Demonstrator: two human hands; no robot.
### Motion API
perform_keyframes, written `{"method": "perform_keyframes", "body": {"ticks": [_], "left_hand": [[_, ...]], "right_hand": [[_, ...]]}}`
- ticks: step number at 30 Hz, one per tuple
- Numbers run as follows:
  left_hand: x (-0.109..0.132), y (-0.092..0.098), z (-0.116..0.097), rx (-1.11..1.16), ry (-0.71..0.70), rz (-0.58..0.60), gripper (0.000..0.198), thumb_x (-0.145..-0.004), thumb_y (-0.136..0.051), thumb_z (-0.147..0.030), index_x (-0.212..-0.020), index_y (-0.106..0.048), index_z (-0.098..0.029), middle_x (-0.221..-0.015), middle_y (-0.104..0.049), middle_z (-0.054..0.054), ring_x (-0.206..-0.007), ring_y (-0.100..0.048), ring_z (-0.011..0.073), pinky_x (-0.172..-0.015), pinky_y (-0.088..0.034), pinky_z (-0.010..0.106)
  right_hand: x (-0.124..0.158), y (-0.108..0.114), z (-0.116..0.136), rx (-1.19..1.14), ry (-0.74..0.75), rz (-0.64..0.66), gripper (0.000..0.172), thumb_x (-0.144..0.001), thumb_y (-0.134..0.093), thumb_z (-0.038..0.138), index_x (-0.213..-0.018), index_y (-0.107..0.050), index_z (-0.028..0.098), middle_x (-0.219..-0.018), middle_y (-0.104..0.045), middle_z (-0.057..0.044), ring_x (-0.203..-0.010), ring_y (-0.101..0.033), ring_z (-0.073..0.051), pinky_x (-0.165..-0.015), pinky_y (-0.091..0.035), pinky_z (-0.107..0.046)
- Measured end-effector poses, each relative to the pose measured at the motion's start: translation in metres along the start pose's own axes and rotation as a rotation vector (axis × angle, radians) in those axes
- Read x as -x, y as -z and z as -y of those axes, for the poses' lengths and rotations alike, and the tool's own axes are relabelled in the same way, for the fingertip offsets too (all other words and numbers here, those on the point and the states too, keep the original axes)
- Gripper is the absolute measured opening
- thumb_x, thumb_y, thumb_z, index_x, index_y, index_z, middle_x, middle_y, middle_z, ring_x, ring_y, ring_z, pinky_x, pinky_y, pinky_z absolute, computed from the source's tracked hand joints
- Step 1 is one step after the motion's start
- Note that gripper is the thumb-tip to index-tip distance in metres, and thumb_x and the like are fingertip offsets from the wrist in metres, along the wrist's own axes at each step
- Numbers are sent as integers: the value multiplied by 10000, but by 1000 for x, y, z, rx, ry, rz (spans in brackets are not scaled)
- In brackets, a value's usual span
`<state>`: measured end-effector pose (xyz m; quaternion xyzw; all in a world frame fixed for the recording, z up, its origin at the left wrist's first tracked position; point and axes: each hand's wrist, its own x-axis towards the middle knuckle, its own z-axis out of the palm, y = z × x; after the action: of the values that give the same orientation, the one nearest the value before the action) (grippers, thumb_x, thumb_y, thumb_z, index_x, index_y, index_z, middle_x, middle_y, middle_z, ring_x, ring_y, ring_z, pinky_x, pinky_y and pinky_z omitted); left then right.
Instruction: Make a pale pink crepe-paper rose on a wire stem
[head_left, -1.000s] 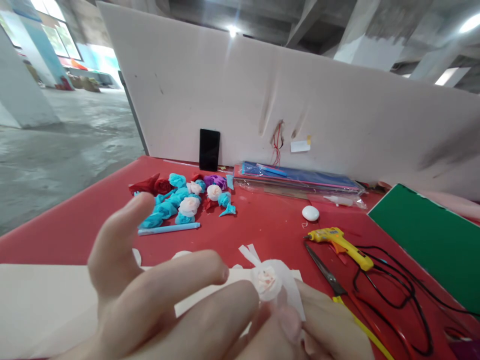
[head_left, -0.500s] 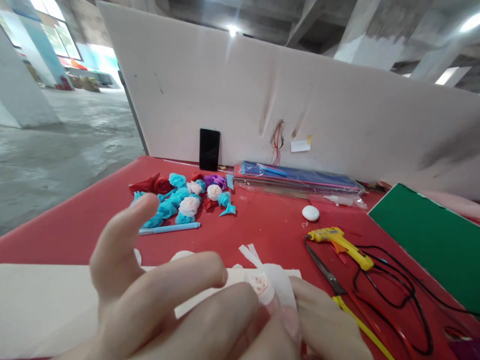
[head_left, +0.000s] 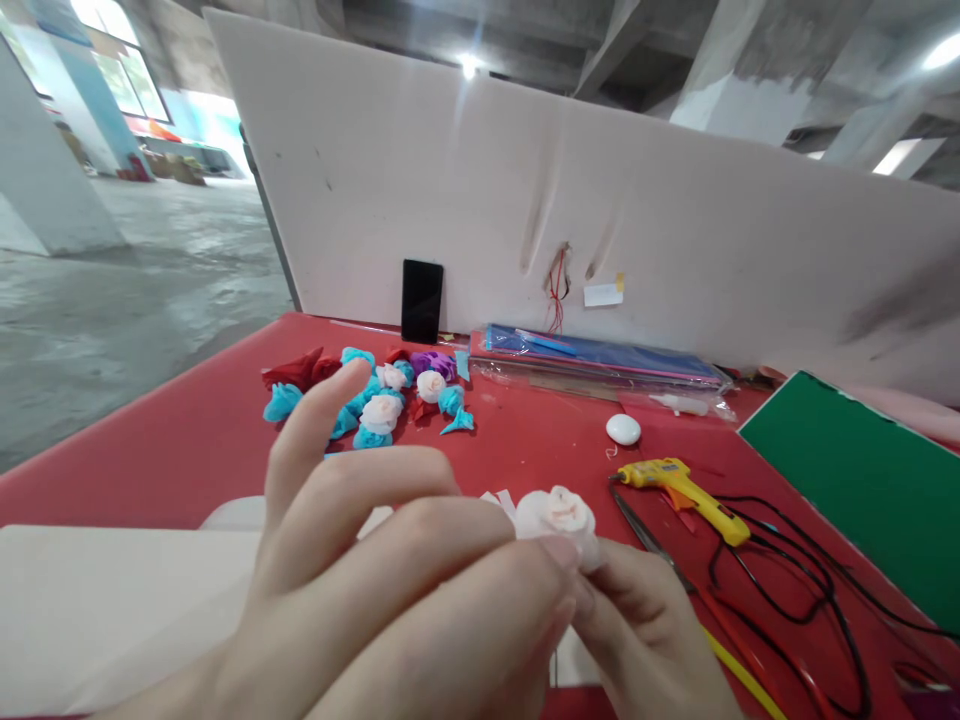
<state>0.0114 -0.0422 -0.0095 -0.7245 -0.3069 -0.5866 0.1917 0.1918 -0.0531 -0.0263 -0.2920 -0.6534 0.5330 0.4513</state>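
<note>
No text, number or sign can be read. On the right, a yellow glue gun (head_left: 703, 504) bears a small mark, too tiny to make out. A pale slip (head_left: 602, 295) on the far white board (head_left: 420, 170) shows no legible writing.

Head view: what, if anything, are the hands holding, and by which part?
A pale rose, held low, beneath its whorled top, between the left hand and right hand; exact contact is partly hidden.

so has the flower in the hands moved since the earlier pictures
Yes: the flower has moved up and to the right in the view, closer to the unmoved glue gun.
</note>
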Motion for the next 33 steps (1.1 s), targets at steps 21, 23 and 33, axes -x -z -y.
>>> {"method": "perform_keyframes", "body": {"ticks": [21,23,33], "left_hand": [[7,-17,1,-54,60,18,74,-750,-768,-415,-758,-696,-403,-580,-629,-48,-761,-678,286,-1090,-535,596],[7,-16,2,-59,61,20,65,-753,-766,-406,-755,-701,-409,-570,-627,-51,-754,-680,286,-1089,-538,587],[-8,7,6,-23,-133,97,201,-778,-718,-156,-726,-679,-347,-583,-686,-135,-506,-581,174,-1275,-360,337]], "right_hand": [[1,-9,-8,32,67,-40,501,-1006,-530,611,-834,-807,230,-471,-665,5,-412,-688,-150,-450,-573,-212],[1,-8,-7,9,48,-36,482,-1008,-541,594,-834,-806,231,-470,-662,11,-397,-674,-143,-476,-592,-221],[7,-12,-2,-15,8,-78,400,-1012,-538,563,-952,-817,283,-580,-737,21,-471,-714,-136,-615,-641,-231]]}}
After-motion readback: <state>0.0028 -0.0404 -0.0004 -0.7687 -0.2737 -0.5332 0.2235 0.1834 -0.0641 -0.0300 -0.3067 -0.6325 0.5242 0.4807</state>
